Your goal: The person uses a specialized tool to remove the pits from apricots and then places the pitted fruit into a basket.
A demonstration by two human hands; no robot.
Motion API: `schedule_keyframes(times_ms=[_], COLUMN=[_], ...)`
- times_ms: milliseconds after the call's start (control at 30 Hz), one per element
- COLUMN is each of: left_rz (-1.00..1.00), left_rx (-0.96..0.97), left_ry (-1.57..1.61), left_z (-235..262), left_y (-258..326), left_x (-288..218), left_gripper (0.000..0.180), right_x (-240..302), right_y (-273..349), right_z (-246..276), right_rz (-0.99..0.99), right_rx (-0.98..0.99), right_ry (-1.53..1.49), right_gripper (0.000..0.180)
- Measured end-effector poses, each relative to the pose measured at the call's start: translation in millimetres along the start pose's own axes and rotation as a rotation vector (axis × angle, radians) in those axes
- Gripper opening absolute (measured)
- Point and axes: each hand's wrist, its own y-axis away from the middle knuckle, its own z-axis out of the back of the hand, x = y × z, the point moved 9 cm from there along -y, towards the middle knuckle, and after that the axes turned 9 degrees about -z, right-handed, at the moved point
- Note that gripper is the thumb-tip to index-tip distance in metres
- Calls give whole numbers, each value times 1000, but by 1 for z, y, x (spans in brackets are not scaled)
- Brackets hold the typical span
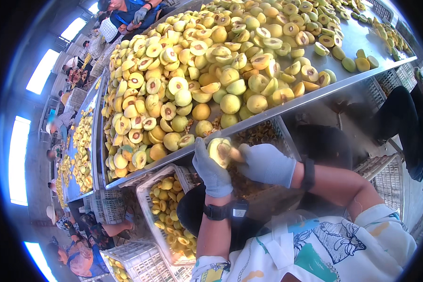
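Observation:
My left hand [211, 171], in a grey glove, holds a halved yellow-green fruit [219, 149] with its cut face turned toward my right hand. My right hand [267, 163], also gloved in grey, grips a small tool with a pale handle [238, 154] whose tip is pressed into the fruit's pit hollow. Both hands hover just in front of the edge of a long metal table [286, 109]. The table is heaped with a pile of yellow fruit [192, 80], whole and halved, many halves showing brown pit hollows.
A white slatted crate [169, 211] of pitted fruit halves stands below my left arm. Behind my hands a second crate [263, 136] holds brown pits. Other people work along a second fruit table [82, 150] at left, and one sits at right [409, 127].

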Motion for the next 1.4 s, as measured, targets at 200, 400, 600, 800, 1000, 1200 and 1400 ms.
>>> schedule_keyframes(times_ms=[200,400,600,800,1000,1200,1400], left_rz=[-74,30,48,334,131,-53,325], left_rx=[305,-161,-251,-126,-141,-163,75], left_ry=[-182,100,84,212,88,-41,206], left_z=[-14,1,-1,0,-5,-1,-19], left_y=[-4,-1,1,4,3,2,-1], left_x=[-13,-4,11,37,12,6,36], left_gripper=[59,57,40,36,36,34,33], right_x=[-2,-7,-8,-13,-13,-12,-17], right_y=[3,-1,14,9,21,22,26], right_z=[-9,-14,-43,-52,-57,-54,-61], right_rz=[-42,-135,-450,-351,-540,-510,-585], right_rx=[211,220,660,586,800,799,864], right_ry=[-399,-619,-1112,-997,-1339,-1271,-1367], right_gripper=[36,35,24,25,22,22,21])
